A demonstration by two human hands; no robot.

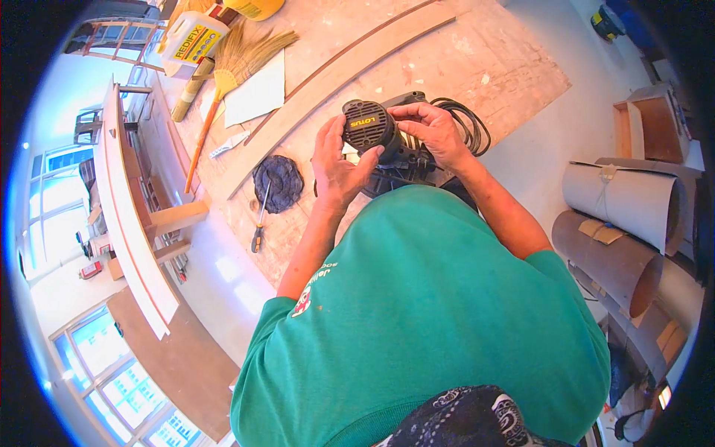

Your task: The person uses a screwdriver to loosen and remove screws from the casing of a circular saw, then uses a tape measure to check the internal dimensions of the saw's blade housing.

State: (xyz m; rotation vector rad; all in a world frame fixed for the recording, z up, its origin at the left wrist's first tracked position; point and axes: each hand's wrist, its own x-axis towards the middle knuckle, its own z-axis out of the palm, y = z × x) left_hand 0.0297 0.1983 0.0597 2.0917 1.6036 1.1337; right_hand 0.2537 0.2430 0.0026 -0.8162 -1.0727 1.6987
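A black power tool (370,125) with a round vented end cap stands on the worktable, close against my body. My left hand (341,164) curls around the near left side of its round housing, thumb and fingers on the rim. From the right, my right hand (436,134) has its thumb and forefinger at the side of the housing. The lower part of the tool is partly hidden by my hands and green shirt. Its black cord (477,123) lies coiled beyond my right hand. Left of my left arm, a screwdriver (261,220) rests with its shaft over a crumpled dark bundle (278,182).
Long wooden strips (335,89) lie across the worktable (514,82). Farther left are a white sheet (255,91), a broom (227,78) and a white jug (195,39). Rolled sheets (618,197) are stacked at the right. A long pale board (123,201) stands off the table's left side.
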